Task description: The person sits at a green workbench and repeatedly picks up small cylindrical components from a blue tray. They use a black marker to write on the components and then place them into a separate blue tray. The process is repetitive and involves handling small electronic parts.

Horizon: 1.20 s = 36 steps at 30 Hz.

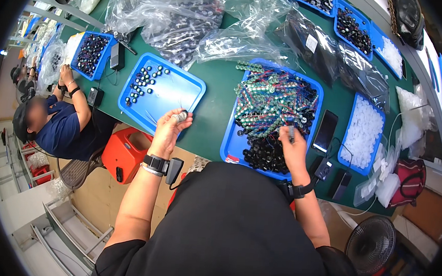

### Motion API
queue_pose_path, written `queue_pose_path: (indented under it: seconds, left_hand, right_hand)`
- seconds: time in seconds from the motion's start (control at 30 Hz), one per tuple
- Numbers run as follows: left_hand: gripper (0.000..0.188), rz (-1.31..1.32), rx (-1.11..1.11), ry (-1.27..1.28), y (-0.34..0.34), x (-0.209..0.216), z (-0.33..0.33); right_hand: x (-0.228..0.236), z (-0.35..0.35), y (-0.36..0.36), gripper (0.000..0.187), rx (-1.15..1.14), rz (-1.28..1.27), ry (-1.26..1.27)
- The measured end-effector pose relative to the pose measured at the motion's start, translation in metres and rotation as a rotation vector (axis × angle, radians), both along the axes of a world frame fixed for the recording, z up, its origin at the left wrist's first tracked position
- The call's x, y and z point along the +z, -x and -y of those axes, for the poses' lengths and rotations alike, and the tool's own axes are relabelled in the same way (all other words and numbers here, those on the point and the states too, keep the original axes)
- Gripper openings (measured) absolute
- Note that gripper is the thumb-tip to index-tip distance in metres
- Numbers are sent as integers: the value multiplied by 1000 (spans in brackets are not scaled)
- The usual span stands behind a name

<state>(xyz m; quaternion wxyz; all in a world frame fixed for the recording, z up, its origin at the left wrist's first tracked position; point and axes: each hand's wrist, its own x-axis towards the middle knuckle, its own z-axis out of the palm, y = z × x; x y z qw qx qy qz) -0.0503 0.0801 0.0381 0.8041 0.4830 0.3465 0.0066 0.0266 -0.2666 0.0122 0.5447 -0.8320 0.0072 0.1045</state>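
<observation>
My left hand (pixel 166 134) is closed in a pinch on a small silvery round part (pixel 180 116), with thin wires standing up beside it. It is over the near right corner of a blue tray (pixel 175 88) where several small dark round parts (pixel 140 83) with pale centres lie. A second blue tray (pixel 230 133) carries a heap of green circuit-board pieces (pixel 270 98) with red and blue wires, above black round caps (pixel 267 155). Over this tray's right side, my right hand (pixel 294 152) pinches a small dark grey ribbed piece (pixel 290 134), partly covered by my fingers.
Clear plastic bags (pixel 180 25) of dark parts spread along the back of the green table (pixel 216 91). At right are a phone (pixel 326 131) and a blue tray of white pieces (pixel 362 130). A co-worker (pixel 60 121) sits at left, past a red stool (pixel 125 154); a fan (pixel 371 244) stands right.
</observation>
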Motion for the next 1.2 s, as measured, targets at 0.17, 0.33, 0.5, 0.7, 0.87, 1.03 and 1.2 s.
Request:
queue_pose_path:
  seconds: [0.17, 0.33, 0.5, 0.7, 0.87, 1.03, 1.2]
  left_hand:
    - [19, 29, 107, -310, 8, -22, -26]
    - [55, -117, 247, -551, -14, -33, -123]
    - [58, -53, 93, -1508, -24, -46, -114]
    - [33, 100, -855, -904, -24, -30, 56]
    - [37, 1, -1377, -782, -9, -61, 126]
    - [40, 16, -1434, -853, -13, -72, 133]
    - [36, 116, -1384, -859, -11, -74, 138]
  right_hand:
    - [19, -15, 1, 28, 465, 342, 562]
    - [-9, -15, -12, 27, 567, 573, 736]
    - [14, -8, -13, 32, 522, 620, 590]
    - [54, -9, -11, 44, 334, 649, 387]
    - [66, -18, -3, 34, 222, 485, 216]
    - [47, -12, 6, 32, 137, 296, 158]
    - [49, -18, 8, 17, 157, 181, 41]
